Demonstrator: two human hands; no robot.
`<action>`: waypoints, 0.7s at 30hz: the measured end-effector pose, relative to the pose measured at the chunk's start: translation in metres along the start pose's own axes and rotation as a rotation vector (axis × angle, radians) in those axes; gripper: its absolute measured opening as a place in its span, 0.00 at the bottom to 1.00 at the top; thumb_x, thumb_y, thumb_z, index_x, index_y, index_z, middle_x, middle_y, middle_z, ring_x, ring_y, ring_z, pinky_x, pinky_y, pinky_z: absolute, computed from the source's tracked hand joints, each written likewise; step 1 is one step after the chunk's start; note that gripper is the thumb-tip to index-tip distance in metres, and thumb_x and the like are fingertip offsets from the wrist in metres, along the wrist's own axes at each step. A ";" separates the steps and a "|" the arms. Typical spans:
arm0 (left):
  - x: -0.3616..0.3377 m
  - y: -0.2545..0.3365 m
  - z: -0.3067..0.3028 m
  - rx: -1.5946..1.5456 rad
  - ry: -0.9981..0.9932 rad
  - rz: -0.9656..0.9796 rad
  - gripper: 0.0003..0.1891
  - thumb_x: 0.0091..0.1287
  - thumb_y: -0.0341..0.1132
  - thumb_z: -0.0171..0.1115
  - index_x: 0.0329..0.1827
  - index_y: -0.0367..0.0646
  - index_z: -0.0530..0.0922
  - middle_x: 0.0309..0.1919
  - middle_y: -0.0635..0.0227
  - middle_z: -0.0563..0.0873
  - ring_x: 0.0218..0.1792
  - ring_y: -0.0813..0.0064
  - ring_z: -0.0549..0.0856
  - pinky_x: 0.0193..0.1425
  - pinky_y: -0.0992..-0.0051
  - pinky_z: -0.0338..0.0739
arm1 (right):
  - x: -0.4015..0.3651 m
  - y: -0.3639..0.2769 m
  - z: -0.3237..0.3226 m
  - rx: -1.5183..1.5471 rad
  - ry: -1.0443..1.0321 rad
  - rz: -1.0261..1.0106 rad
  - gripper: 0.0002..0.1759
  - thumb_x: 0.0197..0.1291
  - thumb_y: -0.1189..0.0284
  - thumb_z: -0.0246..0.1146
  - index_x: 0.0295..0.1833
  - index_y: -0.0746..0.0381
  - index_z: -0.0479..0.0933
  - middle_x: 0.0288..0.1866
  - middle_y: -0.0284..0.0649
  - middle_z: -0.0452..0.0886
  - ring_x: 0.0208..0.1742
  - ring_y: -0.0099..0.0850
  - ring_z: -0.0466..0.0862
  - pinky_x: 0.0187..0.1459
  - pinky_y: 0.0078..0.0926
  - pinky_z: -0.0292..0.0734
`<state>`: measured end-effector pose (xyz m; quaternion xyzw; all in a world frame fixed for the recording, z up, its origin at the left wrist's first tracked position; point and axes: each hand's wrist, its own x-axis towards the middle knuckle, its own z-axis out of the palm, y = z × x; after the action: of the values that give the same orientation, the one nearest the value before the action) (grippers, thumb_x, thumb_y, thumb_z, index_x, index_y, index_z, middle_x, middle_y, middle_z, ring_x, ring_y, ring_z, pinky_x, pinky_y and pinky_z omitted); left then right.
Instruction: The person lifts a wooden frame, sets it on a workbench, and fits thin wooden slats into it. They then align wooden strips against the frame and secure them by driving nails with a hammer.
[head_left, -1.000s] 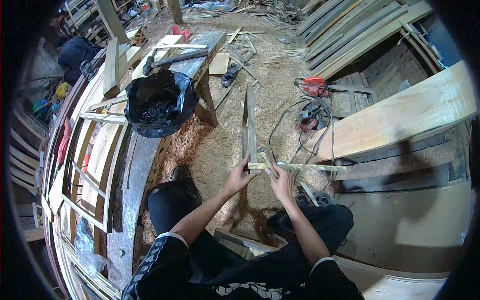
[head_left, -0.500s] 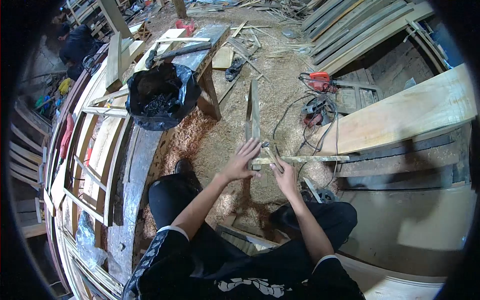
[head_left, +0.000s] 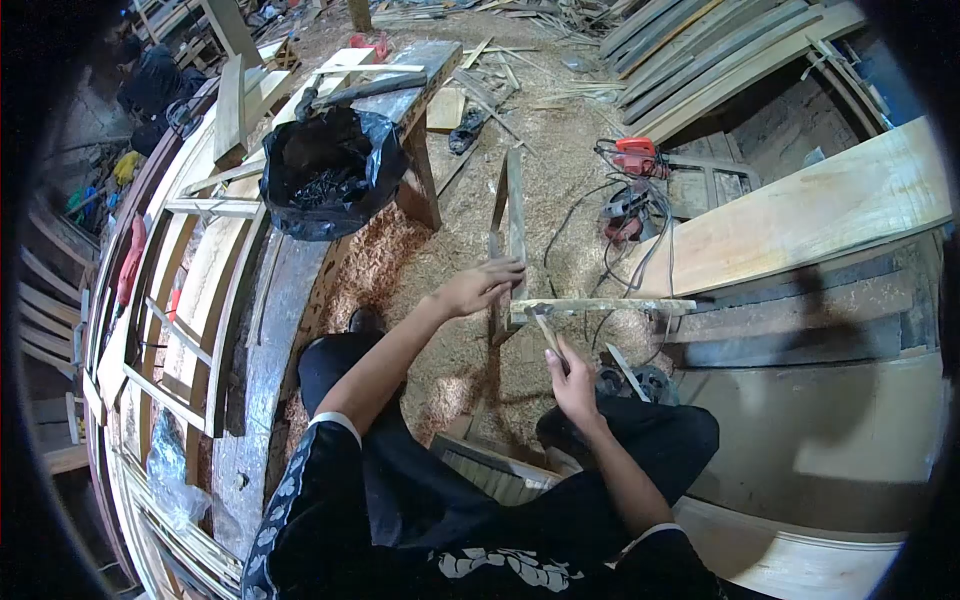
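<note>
In my right hand (head_left: 574, 380) I grip a hammer (head_left: 549, 336) by its wooden handle. Its small head overlaps the left end of a horizontal wooden bar (head_left: 610, 305), where the bar meets a narrow wooden frame (head_left: 516, 205). The frame stretches away from me above the shavings. My left hand (head_left: 482, 287) lies across the near part of this frame, fingers stretched out, just left of the joint. Below it, a wooden leg drops toward the floor.
A workbench (head_left: 250, 400) with wooden frames runs along the left, a black plastic bag (head_left: 330, 175) on it. Corded power tools (head_left: 630, 215) lie at right beside a wide plank (head_left: 800, 215). Stacked boards (head_left: 710, 65) stand farther back. Shavings cover the floor.
The hammer has come down and right, its head now over the bar's left end. My left hand has moved slightly left, its fingers closer together and pointing right.
</note>
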<state>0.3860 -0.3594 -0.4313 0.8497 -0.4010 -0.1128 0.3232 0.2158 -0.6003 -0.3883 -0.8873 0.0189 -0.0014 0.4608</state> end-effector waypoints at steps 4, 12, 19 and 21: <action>0.017 -0.004 -0.005 0.181 0.017 0.036 0.25 0.78 0.52 0.47 0.74 0.56 0.70 0.81 0.67 0.58 0.79 0.62 0.59 0.80 0.51 0.53 | 0.003 0.003 0.010 -0.009 -0.006 -0.044 0.23 0.71 0.65 0.60 0.64 0.71 0.76 0.58 0.59 0.82 0.55 0.51 0.85 0.56 0.39 0.78; 0.023 -0.025 -0.008 0.305 0.067 0.080 0.28 0.78 0.59 0.39 0.77 0.62 0.66 0.80 0.65 0.58 0.79 0.62 0.58 0.78 0.53 0.53 | -0.006 0.015 0.021 -0.053 -0.027 -0.139 0.22 0.71 0.66 0.61 0.63 0.71 0.76 0.57 0.59 0.82 0.57 0.51 0.83 0.58 0.40 0.76; 0.025 -0.016 0.000 0.452 0.015 -0.018 0.30 0.79 0.60 0.33 0.77 0.61 0.65 0.83 0.67 0.50 0.82 0.63 0.47 0.81 0.47 0.44 | -0.009 -0.003 0.024 -0.079 0.088 -0.309 0.22 0.71 0.67 0.60 0.64 0.70 0.76 0.48 0.58 0.84 0.45 0.50 0.86 0.47 0.42 0.79; 0.028 -0.018 0.004 0.368 -0.030 -0.043 0.30 0.79 0.60 0.32 0.78 0.61 0.64 0.83 0.68 0.47 0.83 0.64 0.43 0.82 0.46 0.40 | -0.015 -0.005 0.022 -0.097 0.170 -0.374 0.22 0.72 0.67 0.60 0.64 0.71 0.76 0.47 0.59 0.84 0.45 0.50 0.86 0.46 0.41 0.80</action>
<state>0.4131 -0.3736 -0.4434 0.9011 -0.4014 -0.0569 0.1538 0.2012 -0.5786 -0.3970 -0.8933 -0.1073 -0.1606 0.4058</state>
